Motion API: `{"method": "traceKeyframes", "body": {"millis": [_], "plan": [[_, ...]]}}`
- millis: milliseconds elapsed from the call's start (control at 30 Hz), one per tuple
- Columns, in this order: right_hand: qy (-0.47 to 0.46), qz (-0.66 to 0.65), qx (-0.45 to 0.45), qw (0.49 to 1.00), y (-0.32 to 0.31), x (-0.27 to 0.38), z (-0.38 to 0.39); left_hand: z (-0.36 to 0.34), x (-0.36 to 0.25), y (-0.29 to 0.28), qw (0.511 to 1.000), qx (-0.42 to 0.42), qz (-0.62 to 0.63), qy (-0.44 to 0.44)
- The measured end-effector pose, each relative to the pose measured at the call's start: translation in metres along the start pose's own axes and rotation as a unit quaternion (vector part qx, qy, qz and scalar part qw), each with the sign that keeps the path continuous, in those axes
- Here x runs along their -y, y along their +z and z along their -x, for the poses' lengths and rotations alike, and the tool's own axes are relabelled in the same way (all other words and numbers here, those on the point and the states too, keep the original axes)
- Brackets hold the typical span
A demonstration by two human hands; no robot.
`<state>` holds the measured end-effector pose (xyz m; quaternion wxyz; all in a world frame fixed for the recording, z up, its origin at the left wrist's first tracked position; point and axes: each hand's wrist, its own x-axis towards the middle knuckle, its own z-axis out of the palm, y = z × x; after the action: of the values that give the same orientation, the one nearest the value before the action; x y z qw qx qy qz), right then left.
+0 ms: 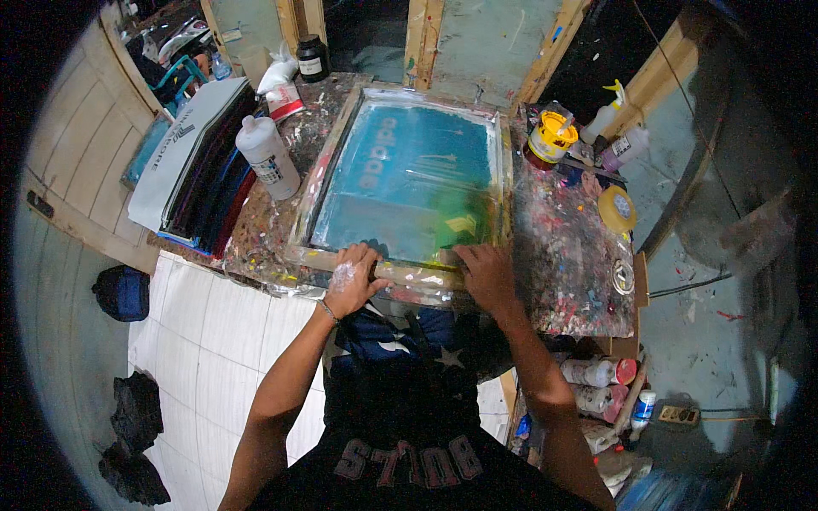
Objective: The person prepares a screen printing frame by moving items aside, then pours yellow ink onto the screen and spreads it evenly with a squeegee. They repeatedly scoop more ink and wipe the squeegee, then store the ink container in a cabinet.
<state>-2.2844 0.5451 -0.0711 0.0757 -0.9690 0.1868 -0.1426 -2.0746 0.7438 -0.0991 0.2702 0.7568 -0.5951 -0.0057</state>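
A screen-printing frame with blue mesh, pale lettering and shapes, and a green-yellow patch at its lower right lies on the paint-stained table. My left hand, with a pale smear on its back, has its fingers curled over the near rail, thumb pointing inward. My right hand grips the same rail near its right corner, fingertips on the inner edge. A dark cloth with white stars shows below the frame's near edge, against my body.
Left: a white bottle, stacked dark sheets with a white top sheet, a dark jar. Right: a yellow tub, spray bottle, tape roll. Several bottles sit below the table's right end. A door stands at left.
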Motion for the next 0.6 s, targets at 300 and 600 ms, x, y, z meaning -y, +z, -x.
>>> {"method": "traceKeyframes", "body": {"millis": [300,600], "plan": [[-0.012,-0.078,0.009,0.997,0.003,0.001,0.021,0.0,-0.004,-0.003,0.999,0.0,-0.037,-0.008],[0.031,-0.084,0.055,0.995,-0.018,0.01,0.021,0.004,0.002,-0.004,0.999,-0.017,0.038,0.025]]}}
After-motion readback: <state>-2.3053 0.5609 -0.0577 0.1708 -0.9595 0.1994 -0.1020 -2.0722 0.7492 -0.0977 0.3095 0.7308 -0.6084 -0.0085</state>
